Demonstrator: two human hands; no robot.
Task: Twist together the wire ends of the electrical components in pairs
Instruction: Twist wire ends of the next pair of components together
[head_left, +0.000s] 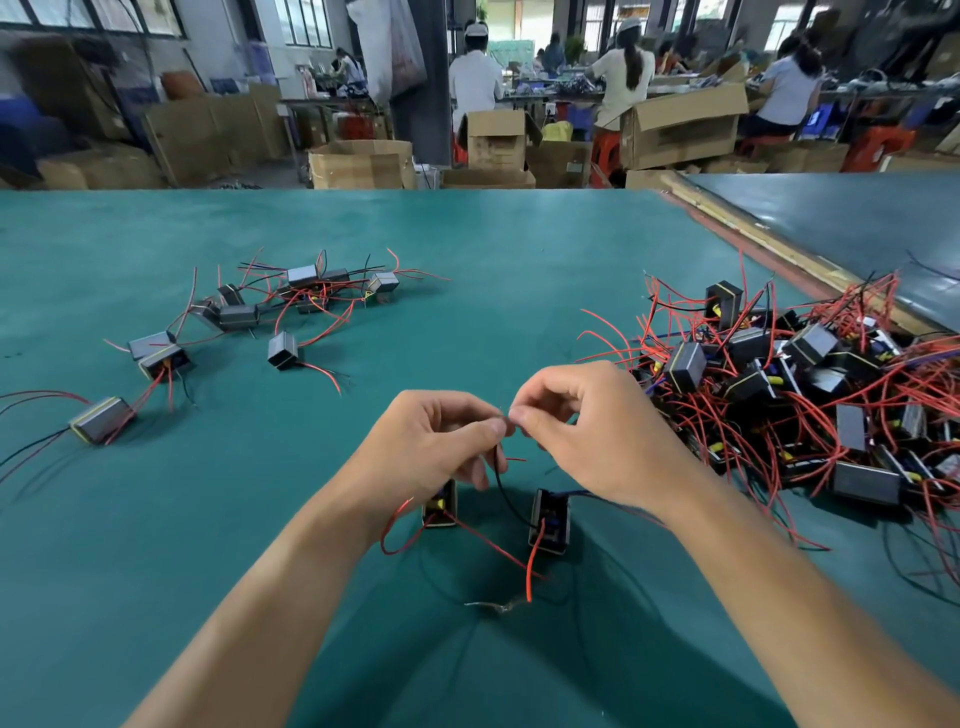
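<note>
Single head-worn wide-angle view at the bench (467, 270) near edge, facing forward and down; close over left hand (441, 441) and right hand (587, 431); far edge high in frame, workshop (234, 130) beyond.

Cardboard boxes (358, 163) crowd the floor beneath bright windows (306, 23).

No legible text, labels, brands or numbers anywhere: components (549, 521), cardboard boxes (680, 130) too small, blurred to read.
</note>
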